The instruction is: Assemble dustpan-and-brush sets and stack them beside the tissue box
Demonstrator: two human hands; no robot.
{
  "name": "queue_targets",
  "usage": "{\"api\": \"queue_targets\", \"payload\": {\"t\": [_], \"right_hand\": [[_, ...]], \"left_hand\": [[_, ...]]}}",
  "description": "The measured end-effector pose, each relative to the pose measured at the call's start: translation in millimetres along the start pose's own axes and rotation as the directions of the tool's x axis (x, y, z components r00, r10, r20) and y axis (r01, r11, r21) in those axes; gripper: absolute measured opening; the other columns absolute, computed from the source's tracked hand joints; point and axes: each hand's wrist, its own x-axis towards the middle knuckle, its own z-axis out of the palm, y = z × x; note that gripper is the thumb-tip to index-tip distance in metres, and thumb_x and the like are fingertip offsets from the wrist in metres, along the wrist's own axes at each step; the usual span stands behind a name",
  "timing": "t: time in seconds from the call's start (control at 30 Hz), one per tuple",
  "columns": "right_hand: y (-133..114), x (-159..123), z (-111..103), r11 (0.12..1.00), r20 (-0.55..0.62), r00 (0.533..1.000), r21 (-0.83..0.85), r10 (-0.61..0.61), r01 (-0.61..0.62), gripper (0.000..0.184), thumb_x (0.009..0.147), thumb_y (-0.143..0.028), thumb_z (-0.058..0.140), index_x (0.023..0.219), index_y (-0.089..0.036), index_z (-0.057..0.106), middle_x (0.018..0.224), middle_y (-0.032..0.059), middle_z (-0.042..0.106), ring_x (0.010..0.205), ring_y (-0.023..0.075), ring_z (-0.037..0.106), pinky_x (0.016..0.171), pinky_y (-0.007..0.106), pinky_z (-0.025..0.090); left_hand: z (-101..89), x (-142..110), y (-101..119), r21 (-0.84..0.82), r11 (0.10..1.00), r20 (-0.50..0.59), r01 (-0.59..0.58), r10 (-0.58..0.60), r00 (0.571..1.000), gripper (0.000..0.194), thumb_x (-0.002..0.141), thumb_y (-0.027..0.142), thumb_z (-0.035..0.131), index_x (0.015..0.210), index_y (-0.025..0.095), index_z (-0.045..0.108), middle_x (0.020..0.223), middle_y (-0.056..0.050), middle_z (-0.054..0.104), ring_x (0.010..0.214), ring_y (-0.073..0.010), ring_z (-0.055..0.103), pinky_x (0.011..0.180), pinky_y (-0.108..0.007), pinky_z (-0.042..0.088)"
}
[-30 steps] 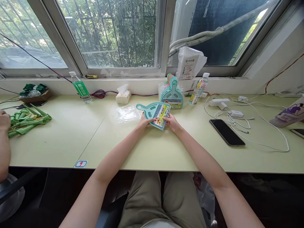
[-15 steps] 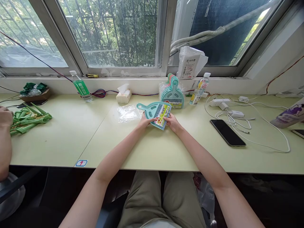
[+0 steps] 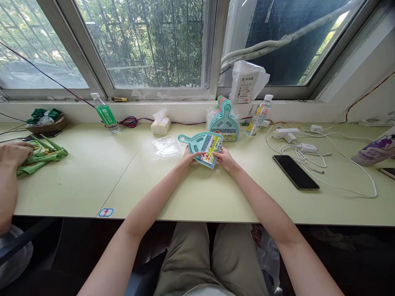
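Observation:
A small teal dustpan with a striped brush and a yellow label is held at a tilt above the table, its looped handle pointing left. My left hand grips its lower left edge, thumb over the front. From the right, my right hand pinches its label side, fingers closed on the edge. Just left of it lies a crumpled clear plastic bag on the table. Behind it, a stack of similar dustpans in teal and pink leans against the wall in clear wrapping.
A tissue pack and a green-labelled bottle stand at the back left. Another bottle is right of the stack. A phone and white cables lie rightward. At far left, another person's hand touches green leaves.
The other person's hand at far left has moved right onto the green leaves. My hands and the dustpan have hardly moved.

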Motion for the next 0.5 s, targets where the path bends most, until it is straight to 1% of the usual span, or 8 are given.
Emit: {"api": "queue_targets", "payload": {"t": [0.07,0.13,0.2,0.27,0.33,0.4,0.43,0.5], "right_hand": [[-0.1,0.2,-1.0,1.000,0.001,1.000,-0.001,-0.007,0.007,0.032,0.072,-0.013,0.073,0.100,-0.022,0.059,0.105,0.0044,0.072,0.094,0.0216,0.070,0.077,0.034,0.062],[-0.4,0.2,-1.7,1.000,0.000,1.000,-0.004,-0.012,0.012,0.032,0.072,-0.014,0.073,0.099,-0.022,0.059,0.103,0.0038,0.073,0.093,0.0214,0.070,0.076,0.034,0.062],[-1.3,-0.2,-1.9,1.000,-0.004,1.000,-0.008,-0.011,0.011,0.034,0.071,-0.014,0.074,0.100,-0.023,0.058,0.102,0.0034,0.073,0.092,0.0214,0.071,0.077,0.034,0.062],[-2.5,-0.7,-1.6,1.000,-0.012,1.000,-0.010,-0.007,0.007,0.037,0.070,-0.014,0.075,0.101,-0.023,0.058,0.101,0.0035,0.073,0.093,0.0218,0.071,0.079,0.036,0.062],[-3.4,-0.9,-1.3,1.000,-0.026,1.000,-0.009,-0.008,0.007,0.037,0.070,-0.013,0.074,0.102,-0.023,0.059,0.101,0.0039,0.073,0.094,0.0221,0.070,0.081,0.037,0.061],[-3.2,-0.5,-1.1,1.000,-0.036,0.999,-0.010,-0.009,0.009,0.036,0.070,-0.012,0.074,0.101,-0.023,0.059,0.101,0.0038,0.073,0.093,0.0219,0.070,0.082,0.037,0.061],[-2.6,0.0,-1.3,1.000,-0.039,0.999,-0.010,-0.010,0.010,0.036,0.070,-0.012,0.073,0.101,-0.023,0.059,0.101,0.0037,0.073,0.093,0.0216,0.071,0.081,0.036,0.061],[-0.7,1.4,-1.9,1.000,-0.045,0.999,-0.010,-0.011,0.011,0.035,0.070,-0.011,0.073,0.100,-0.023,0.059,0.100,0.0032,0.073,0.090,0.0207,0.071,0.078,0.034,0.062]], "left_hand": [[-0.6,2.4,2.1,0.014,0.999,-0.050,0.045,-0.044,0.998,0.050,0.073,0.046,0.073,0.114,0.026,0.051,0.111,-0.007,0.065,0.099,-0.0269,0.066,0.084,-0.047,0.056],[-4.3,5.7,4.9,0.047,0.996,-0.151,0.081,-0.073,0.986,0.043,0.084,0.057,0.055,0.112,0.024,0.053,0.106,-0.008,0.066,0.095,-0.0272,0.067,0.082,-0.046,0.056],[-12.1,8.9,8.1,0.120,0.992,-0.274,0.038,-0.003,0.962,0.044,0.089,0.057,0.044,0.116,0.023,0.052,0.105,-0.010,0.066,0.097,-0.0271,0.066,0.084,-0.044,0.055],[-23.2,11.3,11.0,0.273,0.959,-0.370,-0.071,0.173,0.913,0.043,0.090,0.046,0.048,0.126,0.024,0.047,0.113,-0.010,0.063,0.106,-0.0263,0.062,0.094,-0.043,0.050],[-35.6,13.5,12.6,0.473,0.869,-0.419,-0.144,0.365,0.831,0.053,0.085,0.031,0.057,0.135,0.023,0.041,0.127,-0.012,0.056,0.122,-0.0265,0.053,0.108,-0.043,0.038],[-46.9,15.6,12.5,0.622,0.775,-0.439,-0.115,0.467,0.767,0.067,0.075,0.020,0.066,0.137,0.019,0.039,0.139,-0.016,0.046,0.137,-0.0287,0.036,0.117,-0.043,0.021],[-51.7,16.6,11.9,0.662,0.746,-0.451,-0.069,0.470,0.759,0.072,0.070,0.016,0.069,0.137,0.016,0.040,0.143,-0.018,0.042,0.141,-0.0307,0.029,0.119,-0.044,0.014],[-58.7,17.9,10.2,0.703,0.710,-0.464,0.042,0.412,0.784,0.075,0.064,0.014,0.073,0.133,0.014,0.044,0.143,-0.021,0.042,0.143,-0.0350,0.024,0.118,-0.049,0.007]]}}
